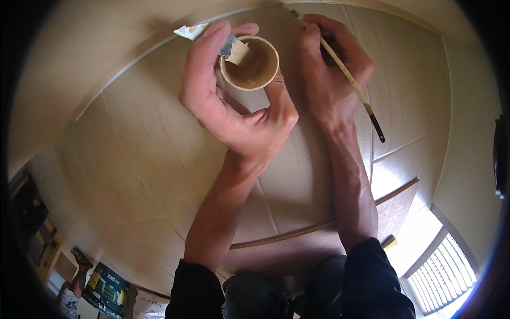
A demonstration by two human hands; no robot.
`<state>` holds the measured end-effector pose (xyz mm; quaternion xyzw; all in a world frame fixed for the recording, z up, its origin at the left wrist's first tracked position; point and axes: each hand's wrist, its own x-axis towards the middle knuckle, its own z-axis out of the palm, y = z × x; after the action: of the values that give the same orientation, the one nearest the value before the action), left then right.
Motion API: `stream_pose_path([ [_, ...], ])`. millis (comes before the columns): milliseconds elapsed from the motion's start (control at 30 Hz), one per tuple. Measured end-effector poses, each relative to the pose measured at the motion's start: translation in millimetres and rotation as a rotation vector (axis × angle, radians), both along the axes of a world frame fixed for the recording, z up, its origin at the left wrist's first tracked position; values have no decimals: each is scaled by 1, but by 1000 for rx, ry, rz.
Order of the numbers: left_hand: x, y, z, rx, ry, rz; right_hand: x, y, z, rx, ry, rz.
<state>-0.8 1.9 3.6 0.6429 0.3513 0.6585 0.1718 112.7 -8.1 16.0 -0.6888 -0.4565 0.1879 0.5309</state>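
The left hand (241, 125) grasps a paper cup (261, 66), its thumb and fingers curled around the sides, with the open mouth turned toward the viewer. A small putty knife (227, 48) is caught in the same grip at the left of the cup: its grey metal part and a lump of cream filler (239, 52) reach in over the cup's rim, and its pale, smeared other end (192, 32) sticks out beyond the fingers, away to the upper left of the cup. How deep the filler goes in the cup is too shadowed to tell.

To the right of the cup, and apart from it, the right hand (340, 69) grips a slim paintbrush (348, 77) between thumb and fingers. The black butt of its handle hangs to the lower right of the cup; its bristle end lies above and right of the cup, near the wall's foot, and whether it touches anything cannot be made out.

Beneath the cup spreads a tan plank-patterned floor (133, 170). Well below the cup, a brown board (297, 254) crosses under the right forearm. Far to the cup's lower right is a slatted window shutter (442, 274); far to its lower left stand a dark green container (105, 290) and a pale sack (150, 307).
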Motion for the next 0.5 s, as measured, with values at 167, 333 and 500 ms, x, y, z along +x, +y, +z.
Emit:
stream_pose_path([
  [167, -4, -2, 3, -57, 76, -6, -1, 1, -2, 40, -57, 37],
  [333, 0, 0, 0, -3, -9, 5, 0, 2, -2, 19, -53, 31],
  [500, 3, 3, -4, 50, -82, -16, 1, 0, 0, 14, -34, -32],
])
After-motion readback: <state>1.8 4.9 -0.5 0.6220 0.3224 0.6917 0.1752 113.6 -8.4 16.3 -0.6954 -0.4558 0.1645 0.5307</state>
